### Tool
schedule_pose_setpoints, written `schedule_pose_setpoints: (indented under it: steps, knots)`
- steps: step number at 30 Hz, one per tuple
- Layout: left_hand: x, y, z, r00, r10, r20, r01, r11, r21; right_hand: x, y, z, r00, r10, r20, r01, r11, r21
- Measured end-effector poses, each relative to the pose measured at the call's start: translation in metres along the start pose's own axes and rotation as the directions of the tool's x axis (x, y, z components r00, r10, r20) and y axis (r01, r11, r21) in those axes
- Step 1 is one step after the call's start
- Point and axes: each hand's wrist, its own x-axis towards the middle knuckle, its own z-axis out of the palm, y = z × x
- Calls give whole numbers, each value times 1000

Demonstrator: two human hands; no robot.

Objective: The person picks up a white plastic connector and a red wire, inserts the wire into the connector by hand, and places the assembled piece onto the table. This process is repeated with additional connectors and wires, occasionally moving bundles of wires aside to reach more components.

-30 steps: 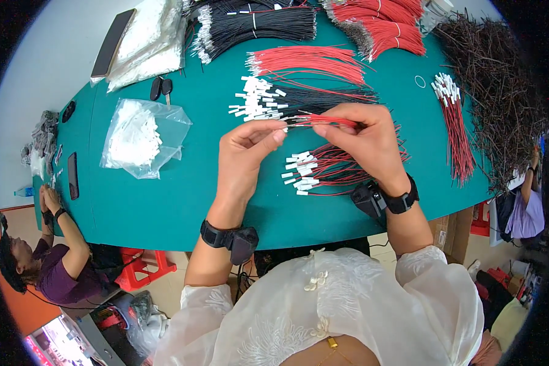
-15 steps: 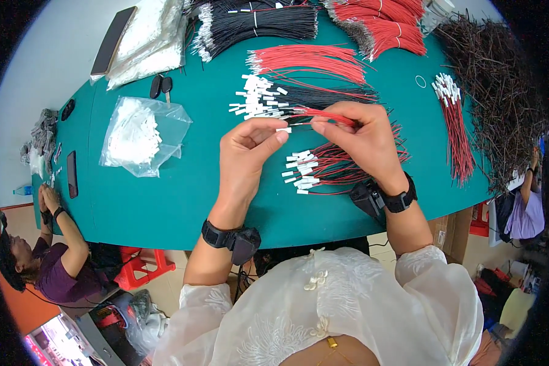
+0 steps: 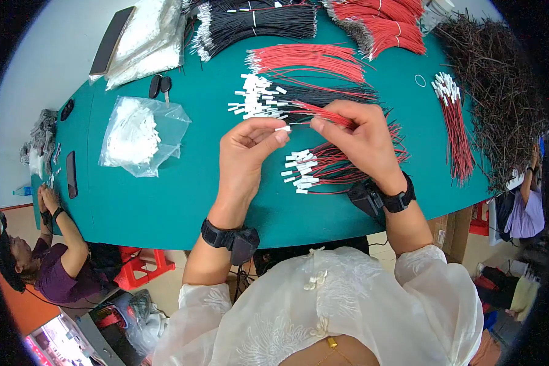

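My left hand [image 3: 250,149] pinches a small white connector [image 3: 283,129] between the tips of thumb and forefinger, up above the green desk [image 3: 165,210]. My right hand [image 3: 367,137] is closed on a few red wires [image 3: 329,114], thumb pressed over them, their ends pointing left toward the connector. Whether a wire tip is already inside it, I can't tell: the ends are too fine, and the black wires [image 3: 323,96] behind muddle the view.

To do this well, I think I should grip the one wire close to its tip, so it doesn't buckle, and let the others lie back in my palm. The connector wants a light, square hold with its end clear of my fingertips. I'd line both up straight, push without twisting, then tug gently to check. Elbows low, too, so nothing brushes the red and black wires with white ends [image 3: 305,166] lying just below my hands.
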Motion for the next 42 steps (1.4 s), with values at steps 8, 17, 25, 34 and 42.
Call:
schedule_pose_setpoints:
  steps: [8,17,25,34,42]
  knots:
    - [0,-2,-1,1000,13,-13,-13,1000,13,0,2,1,999,26,39,-26,1000,-7]
    - [-2,-1,2,998,40,40,-42,998,57,-1,0,3,998,-9,56,11,999,-35]
    - [-3,-2,3,999,30,40,-32,998,50,-1,1,8,998,-69,-13,68,997,-37]
    - [-3,-3,3,999,28,34,-31,997,64,-2,1,12,994,-98,-41,97,995,-30]
    - [-3,-4,2,999,38,21,-40,996,75,-4,0,17,992,-123,-38,120,989,-86]
